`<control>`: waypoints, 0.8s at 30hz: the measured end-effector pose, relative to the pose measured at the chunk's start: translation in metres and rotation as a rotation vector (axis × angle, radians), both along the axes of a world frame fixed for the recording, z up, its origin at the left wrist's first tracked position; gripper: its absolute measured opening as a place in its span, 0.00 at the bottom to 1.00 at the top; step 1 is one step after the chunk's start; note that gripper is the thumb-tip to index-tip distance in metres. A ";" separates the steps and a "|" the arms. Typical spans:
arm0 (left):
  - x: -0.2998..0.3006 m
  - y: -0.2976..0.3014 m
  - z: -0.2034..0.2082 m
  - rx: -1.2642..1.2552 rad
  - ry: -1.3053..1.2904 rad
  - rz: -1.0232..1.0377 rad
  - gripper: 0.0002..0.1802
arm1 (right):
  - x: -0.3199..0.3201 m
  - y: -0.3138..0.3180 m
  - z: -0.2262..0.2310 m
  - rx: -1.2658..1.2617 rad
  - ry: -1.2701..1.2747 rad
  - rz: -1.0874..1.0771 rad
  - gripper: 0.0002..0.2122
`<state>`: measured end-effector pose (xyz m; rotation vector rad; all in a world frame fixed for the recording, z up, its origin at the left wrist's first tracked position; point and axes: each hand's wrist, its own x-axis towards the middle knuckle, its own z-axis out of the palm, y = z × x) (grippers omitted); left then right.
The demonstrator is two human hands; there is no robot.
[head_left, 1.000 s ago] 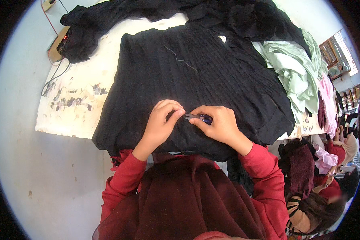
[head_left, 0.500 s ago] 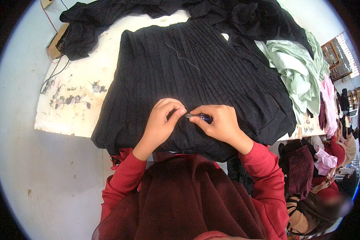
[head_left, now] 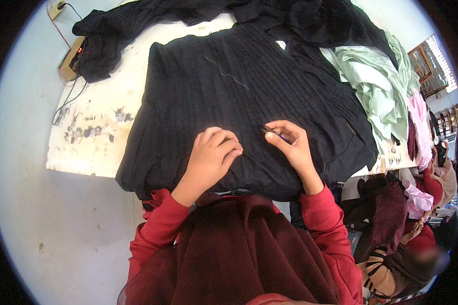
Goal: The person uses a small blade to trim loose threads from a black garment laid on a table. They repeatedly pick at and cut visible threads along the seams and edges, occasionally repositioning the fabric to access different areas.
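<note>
Broadly, with the wide, black, pleated cloth [head_left: 249, 109] as the dial's centre, a tan box-shaped power outlet [head_left: 68, 63] sits between nine and ten o'clock, beside the cream-coloured, stained table [head_left: 84, 145] that carries the cloth. At seven o'clock the bare left hand [head_left: 211, 152] rests over the cloth's near part, fingers curled in and thumb close to them; whether its grip pinches anything is hidden, so I cannot tell. Toward eleven o'clock a thin, pale, loose thread [head_left: 228, 75] lies across the pleats. At four o'clock the bare right hand [head_left: 292, 145] has its grip closed around small, dark snips with a blue handle [head_left: 280, 135], tip angled to ten o'clock. At three o'clock lie a rumpled, pale green cloth [head_left: 374, 96] and, beyond it, a pink cloth [head_left: 417, 127].

The black cloth looks light for its spread, soft and limp, likely to shift and crease under a tug; pinching a pleat near the close edge, flat-fingered, should steady it best. The snips look light but stiff, best taken by the handle, clear of the tip.
</note>
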<state>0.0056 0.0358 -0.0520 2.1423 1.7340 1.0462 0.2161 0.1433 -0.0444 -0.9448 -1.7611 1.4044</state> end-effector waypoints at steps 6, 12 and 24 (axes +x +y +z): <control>-0.001 0.003 -0.001 -0.018 -0.187 0.040 0.06 | -0.001 -0.005 0.004 0.038 -0.084 0.056 0.12; -0.005 0.006 -0.008 -0.002 -0.299 0.037 0.04 | -0.011 -0.020 0.024 0.378 -0.422 0.151 0.13; -0.006 0.006 -0.001 -0.065 -0.345 0.053 0.05 | -0.025 -0.025 0.029 0.565 -0.491 0.130 0.10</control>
